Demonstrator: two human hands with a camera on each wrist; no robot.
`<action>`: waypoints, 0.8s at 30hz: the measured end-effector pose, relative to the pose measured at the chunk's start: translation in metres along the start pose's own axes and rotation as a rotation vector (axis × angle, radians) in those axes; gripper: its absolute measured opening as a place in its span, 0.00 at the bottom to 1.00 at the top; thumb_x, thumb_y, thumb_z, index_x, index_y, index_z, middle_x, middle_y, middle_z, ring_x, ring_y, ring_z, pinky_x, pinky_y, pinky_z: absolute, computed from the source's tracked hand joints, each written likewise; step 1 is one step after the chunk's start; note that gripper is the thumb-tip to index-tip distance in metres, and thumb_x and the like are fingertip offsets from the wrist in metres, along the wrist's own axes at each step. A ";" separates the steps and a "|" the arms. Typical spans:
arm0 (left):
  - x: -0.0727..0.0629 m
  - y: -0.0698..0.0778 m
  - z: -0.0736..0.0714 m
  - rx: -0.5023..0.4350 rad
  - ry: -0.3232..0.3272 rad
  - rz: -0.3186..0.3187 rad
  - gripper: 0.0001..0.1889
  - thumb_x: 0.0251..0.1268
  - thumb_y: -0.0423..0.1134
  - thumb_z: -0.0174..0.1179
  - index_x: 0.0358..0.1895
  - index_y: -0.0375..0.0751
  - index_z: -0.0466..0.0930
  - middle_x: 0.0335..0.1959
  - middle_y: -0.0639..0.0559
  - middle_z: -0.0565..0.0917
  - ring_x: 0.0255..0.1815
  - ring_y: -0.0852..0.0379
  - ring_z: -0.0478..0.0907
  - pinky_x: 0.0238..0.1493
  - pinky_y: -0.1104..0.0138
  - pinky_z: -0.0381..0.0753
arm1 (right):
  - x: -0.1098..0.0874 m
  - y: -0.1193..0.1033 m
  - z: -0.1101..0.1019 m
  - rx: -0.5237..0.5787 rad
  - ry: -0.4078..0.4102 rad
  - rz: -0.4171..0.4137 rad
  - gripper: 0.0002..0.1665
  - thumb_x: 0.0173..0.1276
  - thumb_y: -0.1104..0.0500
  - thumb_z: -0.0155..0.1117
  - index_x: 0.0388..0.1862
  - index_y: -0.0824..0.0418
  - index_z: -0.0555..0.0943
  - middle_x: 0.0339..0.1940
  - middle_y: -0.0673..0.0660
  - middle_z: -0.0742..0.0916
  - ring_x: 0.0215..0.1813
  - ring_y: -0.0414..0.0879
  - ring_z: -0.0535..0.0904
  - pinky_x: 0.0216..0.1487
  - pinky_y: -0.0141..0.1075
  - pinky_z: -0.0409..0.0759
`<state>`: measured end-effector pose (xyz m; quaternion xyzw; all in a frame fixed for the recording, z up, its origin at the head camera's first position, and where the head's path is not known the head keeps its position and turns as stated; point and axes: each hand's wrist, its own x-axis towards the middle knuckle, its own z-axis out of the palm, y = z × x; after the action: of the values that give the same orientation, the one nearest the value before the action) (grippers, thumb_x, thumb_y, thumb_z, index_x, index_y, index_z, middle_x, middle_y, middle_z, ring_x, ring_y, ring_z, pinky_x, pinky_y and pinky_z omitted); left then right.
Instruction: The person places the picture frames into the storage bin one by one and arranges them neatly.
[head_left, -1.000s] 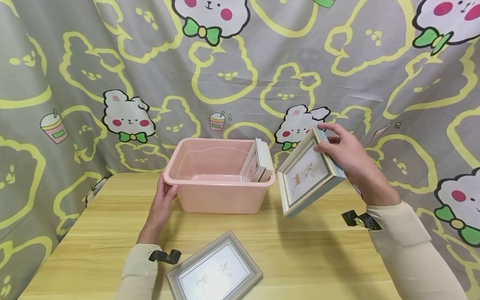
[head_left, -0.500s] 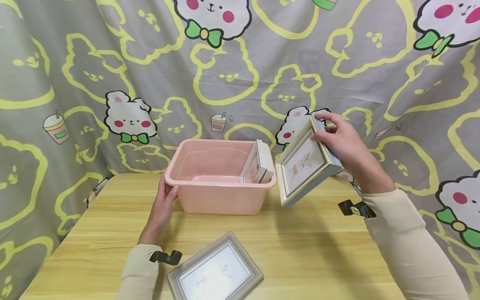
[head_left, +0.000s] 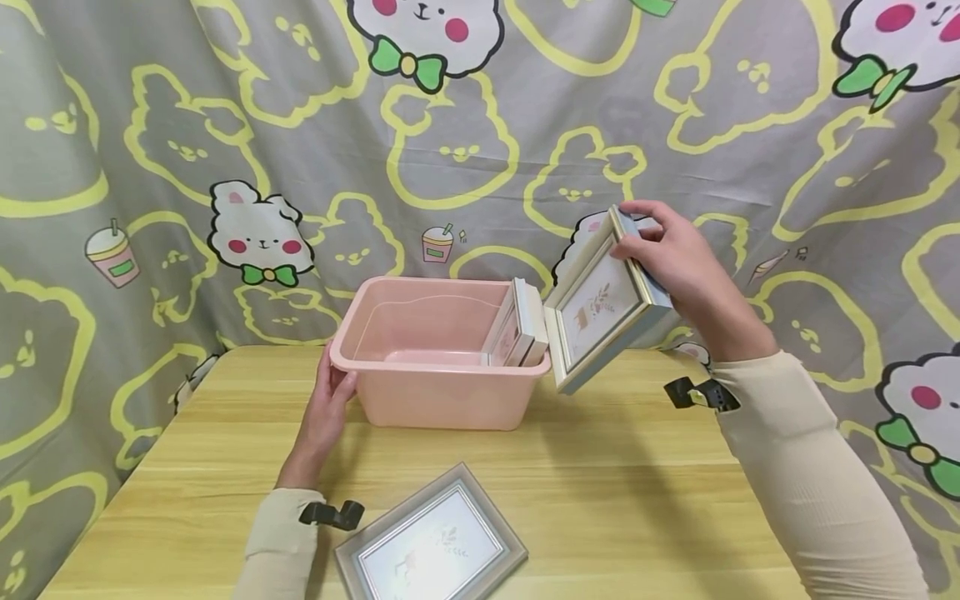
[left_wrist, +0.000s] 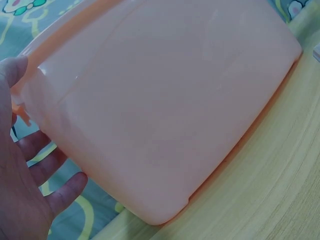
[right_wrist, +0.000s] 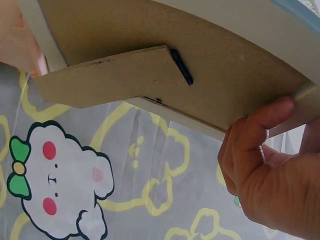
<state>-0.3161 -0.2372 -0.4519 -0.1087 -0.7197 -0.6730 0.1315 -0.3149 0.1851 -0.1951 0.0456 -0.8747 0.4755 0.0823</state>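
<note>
One rectangular cream-and-blue picture frame (head_left: 598,315), upper edge pinched in the right hand (head_left: 675,258), tilts toward the far edge of the wood-grain surface (head_left: 637,487), beside the pink plastic bin (head_left: 442,400), left hand (head_left: 327,404) gripping its left rim; likely light, stiff, fragile-faced, best held by the moulding.

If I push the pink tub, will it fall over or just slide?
The pink tub would probably slide rather than tip, since it sits flat on the table. It looks like smooth plastic, so I'd guess it's light by itself. The picture frames inside are gathered at one end, so that end may feel heavier.
</note>
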 end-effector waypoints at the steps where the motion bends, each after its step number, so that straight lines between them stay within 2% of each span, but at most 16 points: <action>1: 0.000 0.000 0.000 0.000 0.001 0.000 0.32 0.78 0.41 0.43 0.79 0.57 0.39 0.79 0.46 0.52 0.78 0.42 0.50 0.56 0.84 0.71 | 0.001 -0.001 0.001 0.000 -0.001 -0.003 0.35 0.67 0.54 0.60 0.72 0.46 0.63 0.58 0.62 0.75 0.39 0.47 0.80 0.32 0.37 0.85; 12: 0.002 -0.002 -0.002 0.002 -0.003 0.029 0.32 0.78 0.41 0.43 0.78 0.57 0.40 0.79 0.45 0.53 0.78 0.42 0.51 0.57 0.83 0.71 | 0.008 -0.013 -0.003 0.021 0.005 -0.015 0.35 0.68 0.54 0.58 0.73 0.46 0.61 0.61 0.63 0.73 0.37 0.45 0.81 0.31 0.37 0.86; 18: 0.001 -0.003 -0.003 0.006 -0.005 0.023 0.32 0.79 0.41 0.42 0.79 0.56 0.40 0.79 0.44 0.53 0.77 0.41 0.51 0.56 0.82 0.72 | 0.014 -0.019 0.000 0.063 0.005 0.002 0.35 0.68 0.54 0.58 0.73 0.45 0.61 0.64 0.64 0.72 0.40 0.47 0.81 0.32 0.37 0.86; 21: 0.000 -0.003 -0.002 0.013 -0.002 0.025 0.32 0.79 0.41 0.42 0.79 0.56 0.40 0.78 0.44 0.53 0.77 0.42 0.52 0.55 0.83 0.72 | 0.017 -0.021 0.003 0.082 0.009 0.013 0.35 0.68 0.54 0.58 0.73 0.45 0.62 0.63 0.63 0.72 0.40 0.46 0.81 0.32 0.36 0.86; 24: 0.001 -0.003 -0.002 0.014 0.000 0.031 0.32 0.79 0.40 0.42 0.79 0.55 0.39 0.78 0.43 0.54 0.77 0.41 0.52 0.55 0.83 0.72 | 0.021 -0.023 0.006 0.107 0.015 0.016 0.34 0.68 0.54 0.58 0.73 0.47 0.63 0.59 0.60 0.74 0.38 0.44 0.82 0.32 0.35 0.86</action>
<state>-0.3178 -0.2396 -0.4548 -0.1190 -0.7226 -0.6659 0.1425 -0.3320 0.1671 -0.1754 0.0395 -0.8476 0.5226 0.0824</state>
